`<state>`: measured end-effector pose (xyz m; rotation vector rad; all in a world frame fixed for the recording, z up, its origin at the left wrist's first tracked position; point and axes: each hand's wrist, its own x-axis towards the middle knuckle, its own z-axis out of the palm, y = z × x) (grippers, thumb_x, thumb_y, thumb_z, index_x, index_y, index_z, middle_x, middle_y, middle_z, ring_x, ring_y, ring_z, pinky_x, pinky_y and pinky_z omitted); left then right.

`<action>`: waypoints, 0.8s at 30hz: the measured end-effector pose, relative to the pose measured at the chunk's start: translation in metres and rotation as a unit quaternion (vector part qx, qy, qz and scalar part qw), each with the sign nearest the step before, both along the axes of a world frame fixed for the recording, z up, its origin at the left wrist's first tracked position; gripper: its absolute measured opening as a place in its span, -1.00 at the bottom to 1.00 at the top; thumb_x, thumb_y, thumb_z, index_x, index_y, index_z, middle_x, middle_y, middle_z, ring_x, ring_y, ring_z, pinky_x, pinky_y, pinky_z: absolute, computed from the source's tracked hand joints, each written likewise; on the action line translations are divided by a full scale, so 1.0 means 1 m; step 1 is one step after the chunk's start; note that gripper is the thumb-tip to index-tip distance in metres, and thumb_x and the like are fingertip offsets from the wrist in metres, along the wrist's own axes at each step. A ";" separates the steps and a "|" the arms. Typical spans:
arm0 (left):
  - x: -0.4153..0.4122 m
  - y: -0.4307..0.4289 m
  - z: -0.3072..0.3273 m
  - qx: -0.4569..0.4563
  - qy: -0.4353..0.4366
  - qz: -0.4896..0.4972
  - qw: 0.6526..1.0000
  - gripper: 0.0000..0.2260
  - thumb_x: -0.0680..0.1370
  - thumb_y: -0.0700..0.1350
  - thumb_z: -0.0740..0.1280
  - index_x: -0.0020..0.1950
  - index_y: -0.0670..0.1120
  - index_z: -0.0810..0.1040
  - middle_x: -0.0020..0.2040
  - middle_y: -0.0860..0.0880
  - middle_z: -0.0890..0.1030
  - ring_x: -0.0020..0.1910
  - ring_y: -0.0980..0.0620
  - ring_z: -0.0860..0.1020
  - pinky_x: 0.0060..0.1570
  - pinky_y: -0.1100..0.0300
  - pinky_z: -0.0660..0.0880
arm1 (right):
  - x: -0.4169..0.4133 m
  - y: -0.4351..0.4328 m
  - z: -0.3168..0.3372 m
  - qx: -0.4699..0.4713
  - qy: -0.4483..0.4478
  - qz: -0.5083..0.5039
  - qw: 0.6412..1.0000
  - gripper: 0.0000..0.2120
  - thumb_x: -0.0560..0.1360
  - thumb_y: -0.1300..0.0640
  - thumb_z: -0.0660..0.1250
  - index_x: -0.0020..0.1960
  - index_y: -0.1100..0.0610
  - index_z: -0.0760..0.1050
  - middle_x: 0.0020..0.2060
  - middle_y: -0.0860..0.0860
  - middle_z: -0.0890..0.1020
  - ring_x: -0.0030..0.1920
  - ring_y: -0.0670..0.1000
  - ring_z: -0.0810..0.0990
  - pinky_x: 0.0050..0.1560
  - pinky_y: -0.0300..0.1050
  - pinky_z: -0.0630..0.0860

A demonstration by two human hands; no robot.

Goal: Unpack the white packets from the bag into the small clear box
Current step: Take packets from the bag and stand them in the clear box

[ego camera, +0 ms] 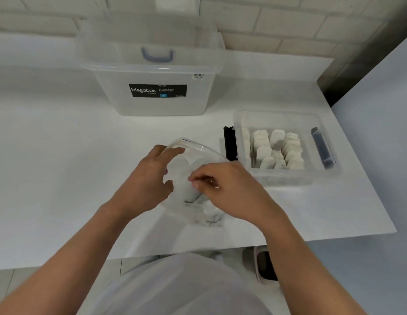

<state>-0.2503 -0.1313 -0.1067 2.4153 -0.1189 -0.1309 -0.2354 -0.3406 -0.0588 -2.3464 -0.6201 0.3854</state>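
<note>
A wide white table (61,155) is carrying everything, and the small clear plastic box (286,177) is sitting toward its right edge.

Well behind and to the left of that box, a large translucent storage tub with a black "Megabox" label (152,103) is standing upright near the brick wall, with a blue handle (156,56) showing through its top.

The small clear plastic box itself is lying open. White paper packets (277,148) are standing in packed rows inside it, filling its middle. A dark blue clip (323,148) is lying along its right wall, and a black clip (229,143) is sticking out at its left wall.

Just left of the box, almost touching that black clip, a crumpled clear plastic bag (191,160) is being held above the table with its mouth facing up.

The left hand (148,180) is gripping the bag on the side away from the box, its fingers curled round the rim and keeping the mouth spread.

The right hand (229,189), nearer the box, is reaching into the bag's mouth with fingertips drawn close together. Whether they are clamping a packet or only the plastic cannot be told.

Pale blurred shapes are lying at the bag's bottom, too unclear to name.
</note>
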 end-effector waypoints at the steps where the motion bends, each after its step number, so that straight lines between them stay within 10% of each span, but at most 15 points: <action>1: -0.002 -0.001 -0.001 0.001 -0.010 -0.004 1.000 -0.29 0.43 -0.34 0.41 0.51 0.10 0.33 0.17 0.14 0.36 -0.07 0.20 0.48 -0.16 0.48 0.35 | 0.001 0.007 -0.015 -0.068 -0.016 0.033 0.997 -0.79 0.63 0.15 0.30 0.15 0.02 0.69 0.01 -0.11 0.73 0.01 -0.09 0.67 0.07 -0.15 0.58; 7: -0.013 -0.001 0.000 0.040 -0.069 0.000 0.997 -0.25 0.45 -0.39 0.37 0.56 0.06 0.25 0.39 0.03 0.30 0.21 0.00 0.34 0.05 0.19 0.44 | -0.001 0.018 -0.052 -0.259 -0.049 0.075 0.962 -0.78 0.65 0.09 0.20 0.14 -0.03 0.61 -0.04 0.02 0.65 -0.11 0.07 0.58 -0.22 -0.11 0.36; 14: -0.024 0.005 -0.007 0.115 -0.060 -0.038 0.991 -0.11 0.35 -0.32 0.51 0.59 -0.03 0.16 0.43 -0.02 0.18 0.15 -0.04 0.24 -0.32 0.02 0.60 | -0.002 0.036 -0.057 -0.300 -0.078 0.065 0.948 -0.81 0.61 -0.04 0.30 0.02 0.02 0.65 -0.14 0.01 0.68 -0.12 0.08 0.59 -0.11 -0.08 0.35; 24: -0.025 0.029 -0.015 0.128 -0.035 -0.124 0.983 0.02 0.35 -0.16 0.59 0.63 -0.04 0.01 0.44 -0.03 0.10 0.21 -0.04 0.23 -0.03 0.04 0.59 | -0.005 0.063 -0.073 -0.293 -0.041 0.088 0.951 -0.72 0.54 -0.04 0.41 0.24 -0.11 0.60 0.02 -0.05 0.51 0.09 0.07 0.49 -0.01 -0.04 0.26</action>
